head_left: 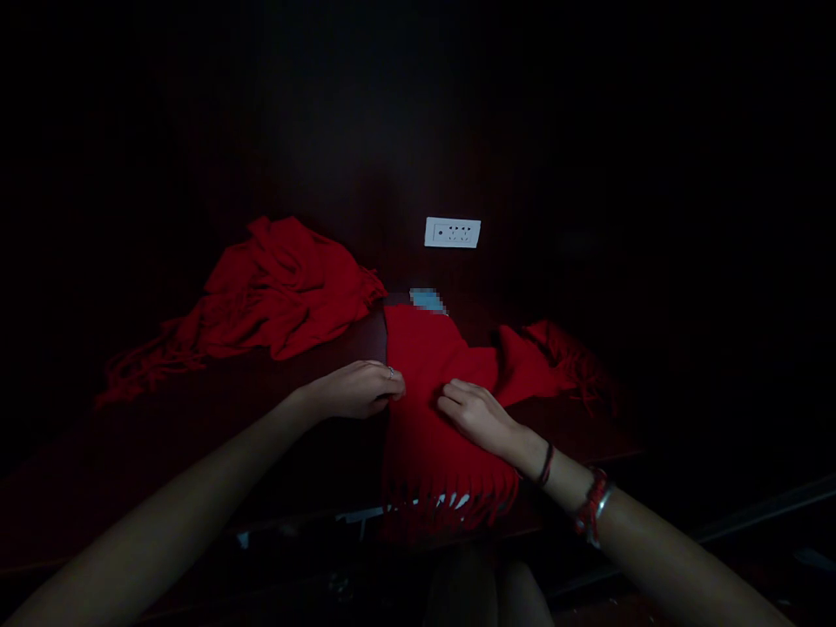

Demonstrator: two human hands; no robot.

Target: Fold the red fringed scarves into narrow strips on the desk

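Observation:
A red fringed scarf (424, 435) lies on the dark tabletop, its tassels hanging at the front edge and its other part running off to the right. My left hand (366, 388) pinches the scarf's left edge, with a ring on one finger. On top of the cloth, my right hand (475, 416) has its fingers curled together and seems to grip a bit of the fabric. The fingertips of both hands are partly hidden. Bracelets circle my right wrist.
A crumpled red fringed cloth (287, 287) is heaped on the left of the table (287, 470). A small blurred blue item (427, 300) lies behind the scarf. A white socket panel (453, 232) is on the dark wall. My knees show below the table edge.

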